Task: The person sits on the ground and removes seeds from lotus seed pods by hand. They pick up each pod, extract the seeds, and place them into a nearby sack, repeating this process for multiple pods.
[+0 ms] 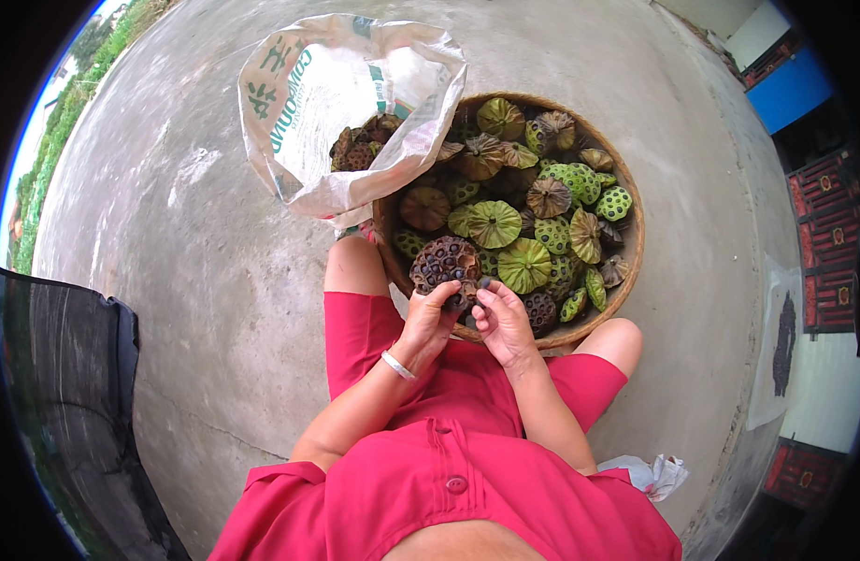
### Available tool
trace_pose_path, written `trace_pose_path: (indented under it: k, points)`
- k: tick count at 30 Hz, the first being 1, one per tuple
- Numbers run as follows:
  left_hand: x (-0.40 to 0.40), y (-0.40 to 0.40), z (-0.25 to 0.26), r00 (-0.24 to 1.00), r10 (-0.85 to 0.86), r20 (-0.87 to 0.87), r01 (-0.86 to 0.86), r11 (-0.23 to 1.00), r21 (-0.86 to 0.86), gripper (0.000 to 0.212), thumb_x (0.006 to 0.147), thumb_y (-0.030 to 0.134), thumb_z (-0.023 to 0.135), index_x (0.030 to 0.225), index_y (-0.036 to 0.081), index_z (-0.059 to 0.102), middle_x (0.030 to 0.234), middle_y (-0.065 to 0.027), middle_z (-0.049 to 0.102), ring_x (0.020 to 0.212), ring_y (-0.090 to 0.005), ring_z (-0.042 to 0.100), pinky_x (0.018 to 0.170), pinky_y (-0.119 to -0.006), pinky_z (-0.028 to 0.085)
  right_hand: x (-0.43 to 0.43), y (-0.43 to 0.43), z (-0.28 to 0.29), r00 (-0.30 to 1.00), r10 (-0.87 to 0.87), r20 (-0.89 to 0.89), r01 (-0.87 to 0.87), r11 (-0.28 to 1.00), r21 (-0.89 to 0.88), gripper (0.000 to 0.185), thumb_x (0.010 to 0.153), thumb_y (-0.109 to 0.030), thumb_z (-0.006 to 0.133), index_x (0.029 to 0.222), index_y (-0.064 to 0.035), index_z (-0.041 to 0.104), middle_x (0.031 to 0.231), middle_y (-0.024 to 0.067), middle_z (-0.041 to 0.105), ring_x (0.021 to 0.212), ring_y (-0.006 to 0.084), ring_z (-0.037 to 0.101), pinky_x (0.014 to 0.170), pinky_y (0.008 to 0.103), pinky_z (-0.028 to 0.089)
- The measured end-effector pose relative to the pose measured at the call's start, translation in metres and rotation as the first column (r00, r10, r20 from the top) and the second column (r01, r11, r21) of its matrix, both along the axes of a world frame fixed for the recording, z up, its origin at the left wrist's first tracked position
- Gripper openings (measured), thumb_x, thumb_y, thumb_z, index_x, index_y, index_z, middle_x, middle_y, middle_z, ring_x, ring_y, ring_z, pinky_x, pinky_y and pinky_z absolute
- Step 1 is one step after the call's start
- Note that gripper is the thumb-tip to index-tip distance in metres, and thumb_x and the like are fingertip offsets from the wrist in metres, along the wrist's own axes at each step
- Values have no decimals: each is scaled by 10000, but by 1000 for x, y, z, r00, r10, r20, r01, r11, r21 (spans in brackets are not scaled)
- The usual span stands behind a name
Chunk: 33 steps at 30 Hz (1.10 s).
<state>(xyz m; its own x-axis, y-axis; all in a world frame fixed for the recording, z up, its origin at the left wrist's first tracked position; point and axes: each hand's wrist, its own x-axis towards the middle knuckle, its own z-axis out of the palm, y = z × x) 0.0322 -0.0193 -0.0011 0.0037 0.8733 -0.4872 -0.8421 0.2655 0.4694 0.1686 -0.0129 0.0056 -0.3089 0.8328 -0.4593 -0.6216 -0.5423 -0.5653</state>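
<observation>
My left hand grips a brown, dried lotus seed pod studded with dark seeds, some of its holes empty. Close by on the right, my right hand pinches a dark lotus seed between thumb and fingers. Both hands are over the near rim of a round woven basket, which sits between my knees. Green and brown lotus pods, such as a ribbed green one, fill the basket. At its upper left, an open white woven sack holds several brown pods.
Concrete floor surrounds the basket. Black sheeting lies at the far left. A crumpled plastic bag is by my right side. Farther right, dark matter lies on a pale sheet, near red and black gates.
</observation>
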Motion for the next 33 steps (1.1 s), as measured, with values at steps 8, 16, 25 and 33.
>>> trace_pose_path:
  k: [8,16,25,33]
  points:
    - [-4,1,-3,991,-33,-128,38,998,41,281,818,-15,574,1097,15,554,985,-67,632,875,-179,629,770,-313,542,18,18,-11,993,-49,109,47,999,23,71,865,-55,604,923,-77,570,752,5,597,589,78,579,485,180,492]
    - [-4,0,-5,995,-24,-94,28,999,36,286,809,-5,616,1086,38,559,988,-49,630,854,-167,626,755,-314,541,26,18,-4,985,101,137,-107,993,43,204,897,-264,607,963,-82,543,814,19,588,609,97,576,476,194,468]
    - [-16,0,4,996,-49,-68,53,997,49,299,823,36,632,1110,56,554,1007,-39,626,916,-160,612,756,-315,543,28,16,-13,973,-36,230,-4,986,169,95,907,-131,587,856,-52,571,697,-13,542,536,46,500,430,176,392]
    - [-5,-5,3,975,-113,-190,118,993,13,318,859,184,647,1128,47,547,978,-39,638,833,-135,631,734,-279,533,7,14,44,827,-108,552,-159,896,415,96,925,-138,523,950,-47,512,740,7,553,524,25,495,420,149,371]
